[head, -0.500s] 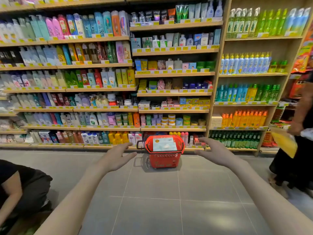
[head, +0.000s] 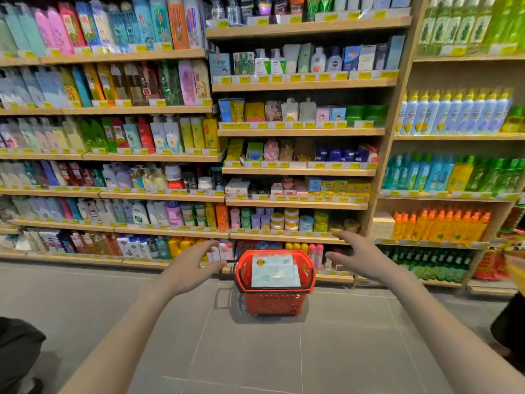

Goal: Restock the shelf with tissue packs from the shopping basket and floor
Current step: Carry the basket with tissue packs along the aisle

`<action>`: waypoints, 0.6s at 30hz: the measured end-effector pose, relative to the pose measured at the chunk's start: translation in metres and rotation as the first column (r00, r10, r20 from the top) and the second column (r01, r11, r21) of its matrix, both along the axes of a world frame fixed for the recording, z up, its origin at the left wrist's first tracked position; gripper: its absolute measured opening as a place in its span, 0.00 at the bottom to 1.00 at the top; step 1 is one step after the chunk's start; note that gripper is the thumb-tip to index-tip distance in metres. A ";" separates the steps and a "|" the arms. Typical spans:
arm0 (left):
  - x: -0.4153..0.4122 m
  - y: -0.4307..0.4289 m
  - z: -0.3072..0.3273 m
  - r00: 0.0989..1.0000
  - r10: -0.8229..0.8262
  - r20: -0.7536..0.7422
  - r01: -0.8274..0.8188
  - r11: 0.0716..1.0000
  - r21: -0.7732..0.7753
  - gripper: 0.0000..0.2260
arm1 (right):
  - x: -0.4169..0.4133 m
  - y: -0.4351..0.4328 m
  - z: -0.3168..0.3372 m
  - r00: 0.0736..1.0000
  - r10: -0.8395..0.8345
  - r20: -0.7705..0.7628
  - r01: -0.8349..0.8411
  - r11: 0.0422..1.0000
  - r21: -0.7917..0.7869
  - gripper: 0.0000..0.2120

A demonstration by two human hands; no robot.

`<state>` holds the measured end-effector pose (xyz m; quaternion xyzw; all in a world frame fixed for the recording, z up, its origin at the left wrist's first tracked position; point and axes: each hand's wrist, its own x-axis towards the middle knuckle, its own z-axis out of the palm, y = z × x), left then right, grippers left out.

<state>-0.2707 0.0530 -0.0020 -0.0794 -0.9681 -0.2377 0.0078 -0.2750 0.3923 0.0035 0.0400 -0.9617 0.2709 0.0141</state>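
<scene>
A red shopping basket [head: 272, 304] stands on the grey floor in front of the bottom shelf. Pale blue-white tissue packs [head: 275, 273] lie stacked inside it, reaching its rim. My left hand [head: 189, 270] hovers to the left of the basket, fingers spread, holding nothing. My right hand [head: 359, 258] hovers to its right, also spread and empty. Both hands are apart from the basket. The wooden shelves [head: 295, 204] behind it are full of bottles and boxes.
A person in black crouches at the lower left [head: 17, 354]. Another person in dark clothes stands at the right edge [head: 511, 322], with something yellow [head: 515, 268] in front of them. Grey tiled floor [head: 250, 354] lies between me and the basket.
The view has moved closer to the shelves and basket. Both hands have stayed stretched out on either side of the basket, and the fingers are now more curled and spread.
</scene>
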 end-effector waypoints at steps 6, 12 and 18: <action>-0.119 -0.002 -0.021 1.000 0.008 0.026 -0.008 1.000 0.018 0.26 | -0.117 -0.004 -0.025 1.000 0.004 0.029 -0.004 1.000 0.004 0.32; -0.256 -0.010 -0.037 0.993 -0.060 0.099 0.054 0.996 0.067 0.27 | -0.241 -0.017 -0.040 0.996 -0.025 0.086 0.027 0.999 -0.023 0.33; -0.384 -0.018 -0.064 0.980 -0.087 0.177 0.061 0.987 0.150 0.25 | -0.341 -0.013 -0.059 0.991 -0.092 0.095 0.103 0.987 -0.122 0.30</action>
